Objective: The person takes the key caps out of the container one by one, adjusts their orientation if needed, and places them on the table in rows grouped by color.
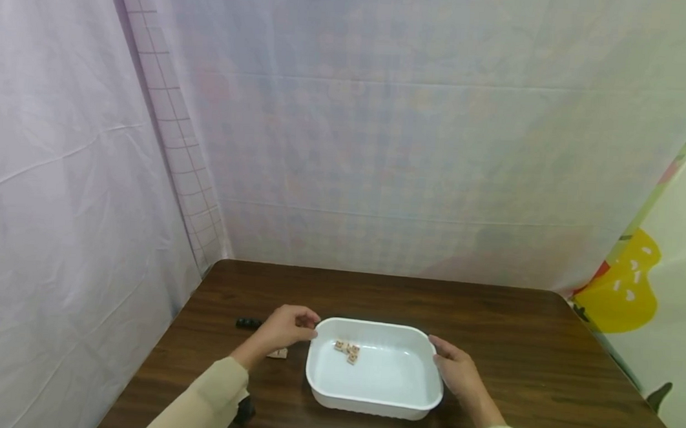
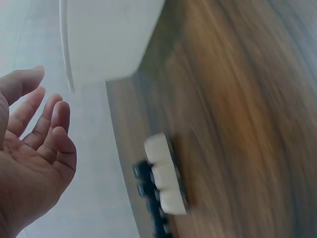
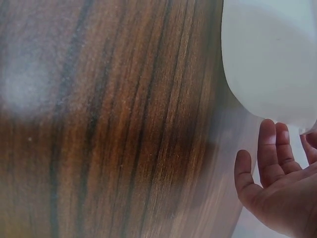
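Note:
A white rectangular dish [image 1: 376, 402] with rounded corners is between my two hands in the head view. Several small beige pieces with brown marks [image 1: 351, 357] lie in its left part. My left hand [image 1: 283, 330] is at the dish's left end, fingers loosely bent; in the left wrist view, the fingers [image 2: 60, 116] appear apart from the rim. At the opposite end, my right hand [image 1: 456, 368] holds the rim near the far right corner. The right wrist view shows its fingertips [image 3: 268, 128] against the dish, with the thumb partly cut off.
On the brown wooden table [image 1: 505, 332], left of the dish, lie a dark bumpy strip [image 1: 248, 323] and pale blocks [image 2: 166, 176] in a row. Light cloth [image 1: 381, 145] hangs behind the table and along both sides. A yellow shape [image 1: 624, 287] shows on the right cloth.

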`<action>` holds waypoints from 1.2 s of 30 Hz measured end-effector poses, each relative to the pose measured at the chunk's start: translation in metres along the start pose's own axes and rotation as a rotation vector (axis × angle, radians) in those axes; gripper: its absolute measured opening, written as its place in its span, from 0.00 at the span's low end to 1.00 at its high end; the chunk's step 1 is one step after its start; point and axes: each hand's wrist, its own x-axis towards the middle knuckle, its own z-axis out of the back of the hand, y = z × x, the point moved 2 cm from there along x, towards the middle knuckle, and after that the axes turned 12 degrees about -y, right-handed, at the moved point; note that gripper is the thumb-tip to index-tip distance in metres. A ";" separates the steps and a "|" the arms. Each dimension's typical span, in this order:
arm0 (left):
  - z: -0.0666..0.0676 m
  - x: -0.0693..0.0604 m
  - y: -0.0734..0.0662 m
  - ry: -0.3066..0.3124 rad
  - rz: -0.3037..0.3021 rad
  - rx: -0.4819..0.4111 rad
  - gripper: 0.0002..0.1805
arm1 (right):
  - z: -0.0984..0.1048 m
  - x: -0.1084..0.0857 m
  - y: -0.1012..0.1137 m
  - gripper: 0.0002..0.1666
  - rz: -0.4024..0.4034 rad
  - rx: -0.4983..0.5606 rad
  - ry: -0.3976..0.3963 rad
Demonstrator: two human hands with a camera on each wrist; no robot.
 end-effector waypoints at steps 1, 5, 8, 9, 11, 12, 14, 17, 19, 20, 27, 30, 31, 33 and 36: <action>-0.003 0.001 -0.002 0.008 0.001 0.001 0.14 | 0.000 0.000 0.000 0.26 0.000 0.001 -0.001; -0.015 0.005 -0.011 0.036 -0.014 0.009 0.14 | -0.001 -0.001 0.000 0.26 0.000 0.004 -0.006; -0.025 0.008 -0.018 0.051 -0.027 0.010 0.14 | 0.000 0.000 0.001 0.26 0.001 -0.001 -0.006; -0.028 0.009 -0.021 0.056 -0.033 0.011 0.14 | 0.000 0.000 0.001 0.26 0.001 0.000 -0.005; -0.035 0.010 -0.025 0.065 -0.037 0.017 0.13 | 0.001 0.000 0.001 0.26 0.005 0.000 -0.003; -0.039 0.011 -0.027 0.070 -0.037 0.024 0.13 | 0.001 0.000 0.001 0.27 0.007 -0.001 -0.002; -0.047 0.011 -0.030 0.085 -0.040 0.037 0.13 | 0.001 -0.001 0.001 0.27 0.009 -0.003 0.000; -0.059 0.011 -0.030 0.112 -0.044 0.063 0.13 | 0.001 -0.002 0.001 0.27 0.008 0.002 0.008; -0.067 0.011 -0.030 0.124 -0.057 0.085 0.13 | 0.001 -0.002 0.000 0.27 0.006 0.004 0.010; -0.071 0.011 -0.030 0.122 -0.074 0.097 0.13 | 0.000 -0.002 0.000 0.27 0.006 0.004 0.007; -0.085 0.008 -0.030 0.080 -0.124 0.224 0.08 | -0.001 -0.003 0.001 0.26 0.009 0.001 -0.006; -0.090 0.007 -0.028 0.066 -0.130 0.342 0.09 | 0.000 -0.002 0.001 0.26 0.015 -0.007 -0.006; -0.091 0.007 -0.027 0.064 -0.127 0.390 0.10 | 0.000 -0.002 0.001 0.26 0.019 -0.009 -0.005; -0.095 0.007 -0.027 0.070 -0.131 0.465 0.13 | 0.000 -0.002 0.001 0.26 0.021 -0.017 -0.006; -0.100 0.006 -0.025 0.065 -0.170 0.565 0.15 | 0.001 -0.001 0.001 0.26 0.027 -0.018 -0.006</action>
